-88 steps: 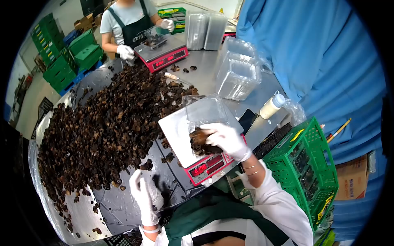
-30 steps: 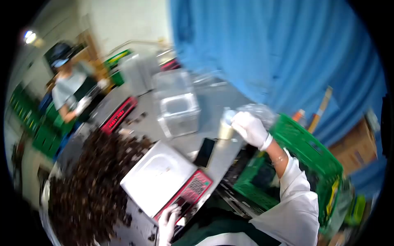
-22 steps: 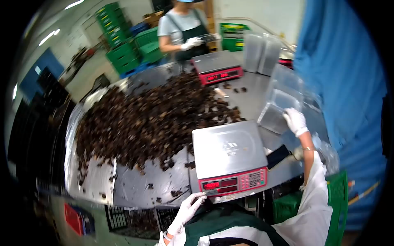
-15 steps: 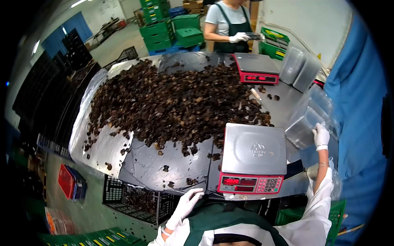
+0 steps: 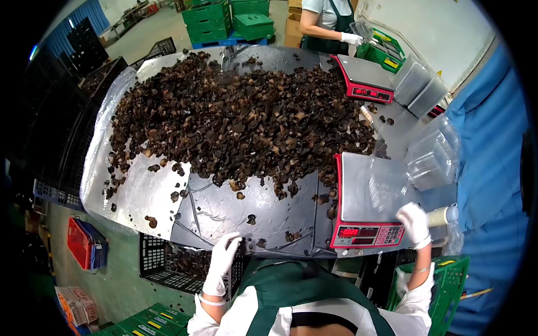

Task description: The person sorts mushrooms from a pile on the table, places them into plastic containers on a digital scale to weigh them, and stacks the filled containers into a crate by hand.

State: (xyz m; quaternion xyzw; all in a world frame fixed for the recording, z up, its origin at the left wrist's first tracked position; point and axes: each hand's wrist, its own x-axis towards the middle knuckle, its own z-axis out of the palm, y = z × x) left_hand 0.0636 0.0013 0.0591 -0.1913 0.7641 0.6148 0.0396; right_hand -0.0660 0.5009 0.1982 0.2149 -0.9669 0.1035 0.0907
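Note:
At the right edge of the scale, my right hand has its fingers closed on a clear plastic container. The see-through container lies over the metal plate, its outline faint. Below the plate is a red panel with lit digits and a keypad. My left hand, gloved in white, is at the table's front edge with fingers apart and nothing in it. A wide heap of dark brown, mushroom-like pieces covers the table's back and left, with a few loose pieces nearer my left hand.
Stacked clear containers and a capped bottle are at the right. A handled tool lies behind the scale. Across the table, a co-worker holds a clear container near a second scale. A black crate sits below the front edge.
My right hand has come back from the container stack to the scale with a clear container. My left hand has moved slightly left and up. The view has shifted, and the bottle shows more fully.

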